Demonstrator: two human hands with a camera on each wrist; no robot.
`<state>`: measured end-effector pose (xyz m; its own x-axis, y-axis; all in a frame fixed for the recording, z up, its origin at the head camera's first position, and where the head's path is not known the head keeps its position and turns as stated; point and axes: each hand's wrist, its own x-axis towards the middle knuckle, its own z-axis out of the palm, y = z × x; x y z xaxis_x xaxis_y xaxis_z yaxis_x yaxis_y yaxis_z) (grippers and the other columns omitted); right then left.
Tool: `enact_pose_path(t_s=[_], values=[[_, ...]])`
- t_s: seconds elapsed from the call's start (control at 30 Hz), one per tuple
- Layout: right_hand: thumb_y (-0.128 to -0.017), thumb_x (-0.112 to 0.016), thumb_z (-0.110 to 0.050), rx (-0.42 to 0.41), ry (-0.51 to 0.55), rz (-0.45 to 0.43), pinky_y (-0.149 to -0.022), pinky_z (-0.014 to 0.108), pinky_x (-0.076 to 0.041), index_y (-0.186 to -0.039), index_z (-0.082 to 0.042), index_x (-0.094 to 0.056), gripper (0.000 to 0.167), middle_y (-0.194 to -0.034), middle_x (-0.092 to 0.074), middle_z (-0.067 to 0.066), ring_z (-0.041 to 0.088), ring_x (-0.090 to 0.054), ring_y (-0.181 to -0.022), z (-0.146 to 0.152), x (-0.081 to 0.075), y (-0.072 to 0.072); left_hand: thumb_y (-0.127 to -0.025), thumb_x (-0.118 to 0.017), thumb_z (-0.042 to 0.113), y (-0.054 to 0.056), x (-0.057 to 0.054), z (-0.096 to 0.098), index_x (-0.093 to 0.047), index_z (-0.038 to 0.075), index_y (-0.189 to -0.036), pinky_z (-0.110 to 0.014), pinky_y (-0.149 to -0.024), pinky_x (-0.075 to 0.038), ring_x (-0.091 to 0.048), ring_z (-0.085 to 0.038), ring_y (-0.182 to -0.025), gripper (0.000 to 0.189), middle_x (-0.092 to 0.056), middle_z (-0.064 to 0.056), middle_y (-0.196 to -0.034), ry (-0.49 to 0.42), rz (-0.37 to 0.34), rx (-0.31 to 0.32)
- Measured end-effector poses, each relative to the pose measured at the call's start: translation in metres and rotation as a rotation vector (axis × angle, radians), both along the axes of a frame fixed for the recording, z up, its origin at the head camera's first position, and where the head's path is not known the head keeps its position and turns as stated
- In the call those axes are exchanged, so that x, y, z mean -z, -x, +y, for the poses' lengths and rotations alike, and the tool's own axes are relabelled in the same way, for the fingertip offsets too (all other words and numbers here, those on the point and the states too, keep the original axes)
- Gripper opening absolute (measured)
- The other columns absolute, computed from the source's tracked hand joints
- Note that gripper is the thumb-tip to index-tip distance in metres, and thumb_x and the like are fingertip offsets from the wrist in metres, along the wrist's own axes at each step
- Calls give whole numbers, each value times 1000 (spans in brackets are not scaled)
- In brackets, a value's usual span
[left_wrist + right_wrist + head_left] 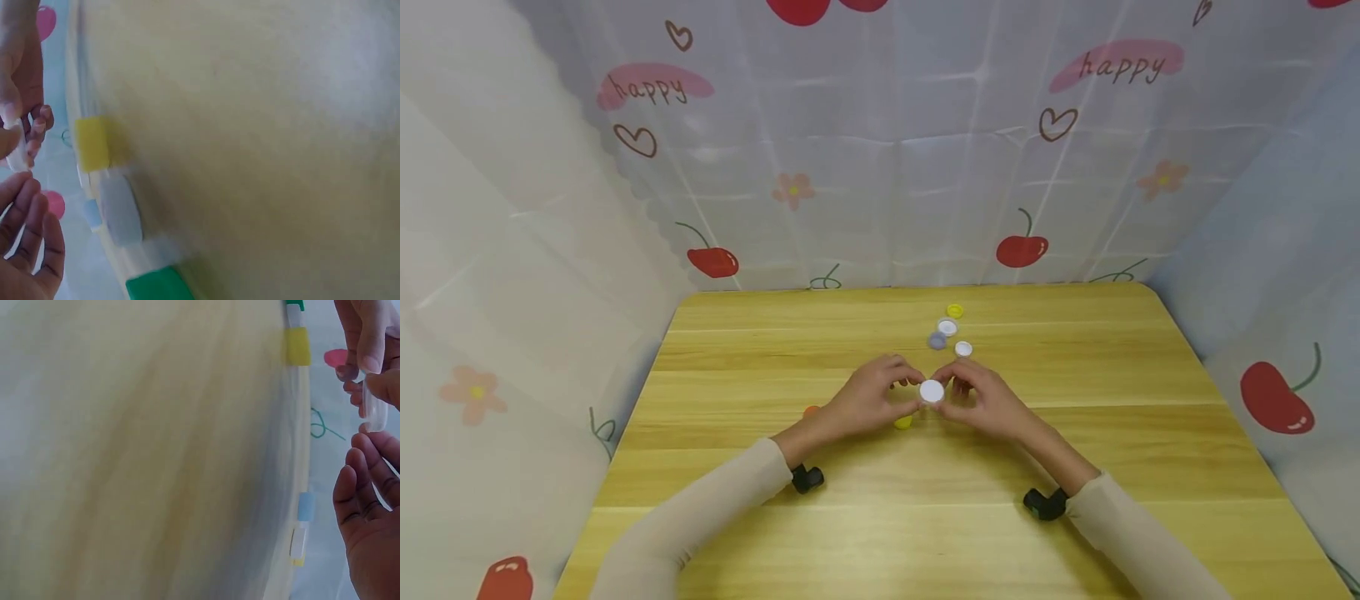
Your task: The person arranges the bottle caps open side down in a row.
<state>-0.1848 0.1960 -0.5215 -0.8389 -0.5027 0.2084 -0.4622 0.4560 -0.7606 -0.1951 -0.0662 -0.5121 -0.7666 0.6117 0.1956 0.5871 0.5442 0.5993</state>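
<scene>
Sleeves [722,500] lead over the tabletop [910,533] to your left hand [867,396] and right hand [992,407], both pinching the disc [932,392], nearer the far edge's middle than its corners. Grip its rim evenly, lest it tip. Your right wrist view shows its clear side; the left wrist view, a green piece [159,284] unseen from the head.

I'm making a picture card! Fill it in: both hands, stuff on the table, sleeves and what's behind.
Left hand: pinches one edge of a small round white-topped piece
Right hand: pinches the opposite edge
Beyond the hands: small round yellow piece, two small round white pieces, small round greyish piece
By the left arm and hand: partly hidden orange piece and yellow bit
Table: light, wood-grained
Sleeves: beige
Behind: whitish cherry-print curtain
</scene>
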Motion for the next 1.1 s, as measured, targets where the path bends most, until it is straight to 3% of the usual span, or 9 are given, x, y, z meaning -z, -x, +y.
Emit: enact_pose_path(t_s=[0.1,0.4,0.57,0.83,1.1], values=[[-89,-90,-24,-28,-74,28,-74,29,-52,-116,-25,-72,33,-100,-69,-4,21,-61,-84,3,2,-3,-98,-81,39,-5,4,4,-78,22,-123,-32,-94,-56,-63,-14,-110,30,-71,5,-117,88,51,4],[-92,-88,-31,-99,-222,20,-82,27,-54,-116,-20,-71,31,-105,-70,-9,14,-63,-91,0,4,-8,-99,-77,47,-14,11,10,-79,24,-121,-33,-95,-53,-61,-13,-110,32,-70,7,-117,283,91,9],[-94,-85,-30,-108,-237,-29,-88,30,-55,-118,-20,-69,31,-110,-70,-8,13,-64,-97,-3,7,-10,-99,-77,48,-16,15,12,-79,26,-118,-32,-92,-51,-60,-13,-107,30,-70,9,-117,325,93,-10],[-94,-85,-29,-113,-250,18,-94,37,-54,-118,-17,-70,31,-110,-66,-4,17,-63,-104,-6,9,-11,-98,-78,46,-17,19,15,-78,26,-116,-30,-88,-48,-60,-14,-105,27,-70,8,-117,373,109,-4],[-92,-87,-32,-114,-246,-31,-97,38,-54,-122,-15,-70,39,-114,-66,1,19,-63,-106,-2,7,-10,-98,-77,51,-16,17,17,-77,26,-118,-29,-87,-46,-60,-13,-102,32,-70,8,-116,399,138,5]])
